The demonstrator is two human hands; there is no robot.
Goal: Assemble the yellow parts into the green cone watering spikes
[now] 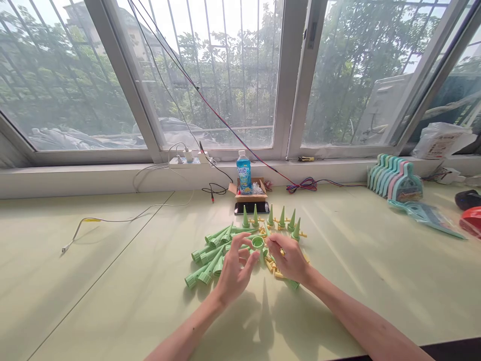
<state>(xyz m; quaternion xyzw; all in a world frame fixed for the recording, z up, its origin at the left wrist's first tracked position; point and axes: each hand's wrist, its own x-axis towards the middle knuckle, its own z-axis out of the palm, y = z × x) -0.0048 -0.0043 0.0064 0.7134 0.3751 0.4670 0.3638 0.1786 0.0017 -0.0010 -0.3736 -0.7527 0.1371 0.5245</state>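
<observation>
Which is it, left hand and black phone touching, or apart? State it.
Apart. The head view shows green cones between the left hand and the black phone.

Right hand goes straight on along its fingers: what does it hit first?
Likely the open round end of the upturned green plastic cone, just off the right hand's fingertips. Depth is unclear in this single view.
</observation>
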